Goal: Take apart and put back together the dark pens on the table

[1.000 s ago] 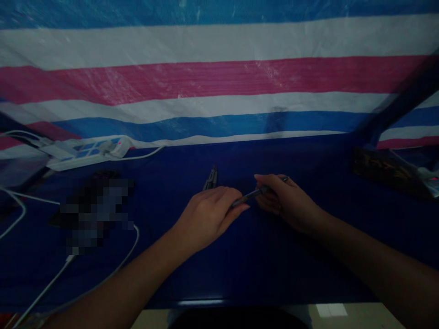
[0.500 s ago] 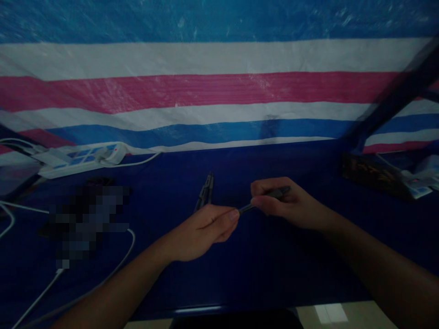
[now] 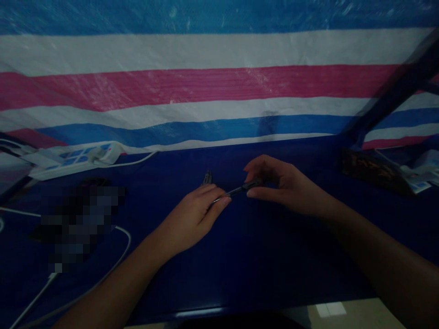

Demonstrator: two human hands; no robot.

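Note:
My left hand (image 3: 194, 217) is closed, thumb and fingers pinching one end of a slim, pen-like stick (image 3: 236, 190). The stick has a shiny thin shaft and a thicker dark end, and it points up to the right. Around that dark end my right hand (image 3: 283, 185) is spread, thumb below and index finger above, with a gap between them. Whether the thumb touches the stick is hard to tell. Just beyond my left fingers lie dark slim objects (image 3: 207, 177), partly hidden by that hand.
On the dark blue table (image 3: 260, 265), a white power strip (image 3: 75, 160) with plugs stands at the back left. A blurred-out device (image 3: 82, 219) and a white cable (image 3: 127, 246) lie nearer. A dark patterned box (image 3: 375, 171) is at right, before a striped sheet (image 3: 206, 87).
My right fingers have opened from their grip on the stick's dark end and moved slightly up and left. My left hand has shifted left and up, covering more of the slim objects.

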